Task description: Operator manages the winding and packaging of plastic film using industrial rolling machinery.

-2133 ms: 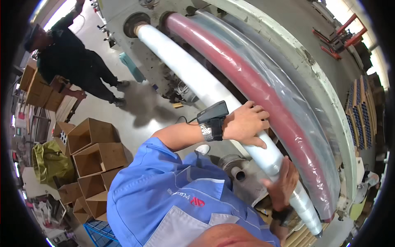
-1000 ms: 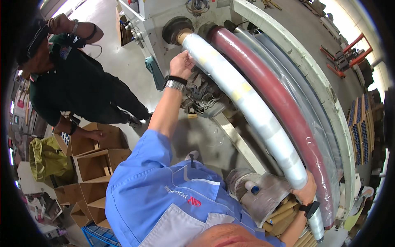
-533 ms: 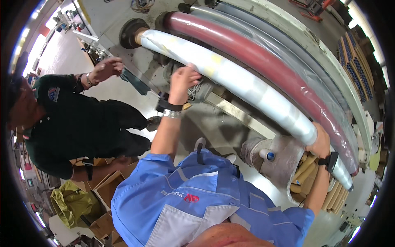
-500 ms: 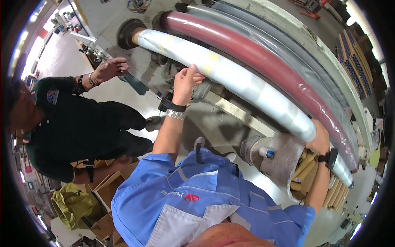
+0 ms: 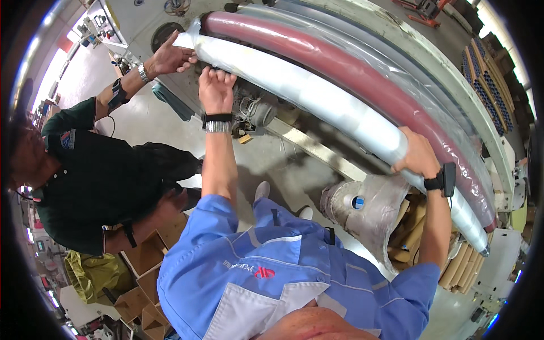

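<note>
A long roll wrapped in shiny white film [image 5: 317, 93] slants across the upper view. My right hand [image 5: 419, 153] is wrapped over its right part, thumb underneath and fingers on top. Close to the roll's left end, my left hand [image 5: 216, 89] is at the lower edge, with its fingers curled in. Whether anything is inside those fingers is hidden. A co-worker's hand [image 5: 170, 55] is at the same left end, by the gathered film. Directly behind lies a dark red roll [image 5: 340, 73] in clear plastic.
Grey wrapped rolls [image 5: 391, 62] lie farther back along a pale machine beam [image 5: 453, 73]. A dark round flange [image 5: 164, 37] is at the left end. The co-worker [image 5: 107, 175] stands left. Below right is a plastic-wrapped bundle [image 5: 362, 201] near cardboard tubes [image 5: 462, 266].
My left hand has moved left along the roll and its fingers have curled. My right hand has shifted left and up. The co-worker's hand has reached the roll's left end, which now sits higher.
</note>
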Motion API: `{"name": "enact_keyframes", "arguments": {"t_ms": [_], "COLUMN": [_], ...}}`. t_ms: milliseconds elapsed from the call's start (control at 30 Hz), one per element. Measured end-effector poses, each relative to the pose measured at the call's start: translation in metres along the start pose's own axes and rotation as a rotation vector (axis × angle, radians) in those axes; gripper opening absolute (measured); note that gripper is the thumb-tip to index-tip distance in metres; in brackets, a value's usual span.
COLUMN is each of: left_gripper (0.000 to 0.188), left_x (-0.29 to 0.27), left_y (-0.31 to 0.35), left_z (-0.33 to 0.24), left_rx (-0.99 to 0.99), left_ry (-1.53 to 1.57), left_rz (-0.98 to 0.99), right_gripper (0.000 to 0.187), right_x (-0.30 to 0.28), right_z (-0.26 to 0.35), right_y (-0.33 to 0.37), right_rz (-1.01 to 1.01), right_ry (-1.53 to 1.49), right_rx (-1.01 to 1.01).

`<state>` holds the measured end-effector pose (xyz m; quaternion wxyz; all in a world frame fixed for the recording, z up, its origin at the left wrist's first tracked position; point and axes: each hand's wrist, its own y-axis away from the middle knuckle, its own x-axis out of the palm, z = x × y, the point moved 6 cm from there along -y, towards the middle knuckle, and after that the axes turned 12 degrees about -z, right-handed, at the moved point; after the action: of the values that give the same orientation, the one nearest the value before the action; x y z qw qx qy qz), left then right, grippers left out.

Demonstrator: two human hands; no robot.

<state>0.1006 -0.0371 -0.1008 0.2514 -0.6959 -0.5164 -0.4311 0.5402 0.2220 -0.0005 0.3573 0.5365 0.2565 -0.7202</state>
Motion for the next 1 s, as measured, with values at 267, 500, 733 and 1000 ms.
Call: {"name": "enact_keyframes", "arguments": {"t_ms": [267,500,733,1000], "left_gripper": [0.028,0.021,0.032,0.011], "left_x": [0.018,0.046,0.013,0.055], "left_y": [0.102,0.123,0.191,0.208], "left_z": [0.12,0.084,0.163,0.189], "left_rx": [-0.101,0.035,-0.518,-0.276], "left_ry": [-0.531,-0.319,-0.21,-0.352], "left_rz": [0.1,0.214,-0.029,0.361], "right_gripper": [0.08,0.088,0.067,0.028], "right_x": [-0.004,0.003,-0.032,0.087], "right_z": [-0.005,-0.013,0.015,-0.107], "right_y": [0.0,0.007,0.044,0.209], "right_rz": [-0.025,-0.008,-0.673,-0.89], "right_ry": [-0.03,-0.012,-0.113,-0.72], "right_rx": [-0.049,-0.046,-0.428,0.598]}}
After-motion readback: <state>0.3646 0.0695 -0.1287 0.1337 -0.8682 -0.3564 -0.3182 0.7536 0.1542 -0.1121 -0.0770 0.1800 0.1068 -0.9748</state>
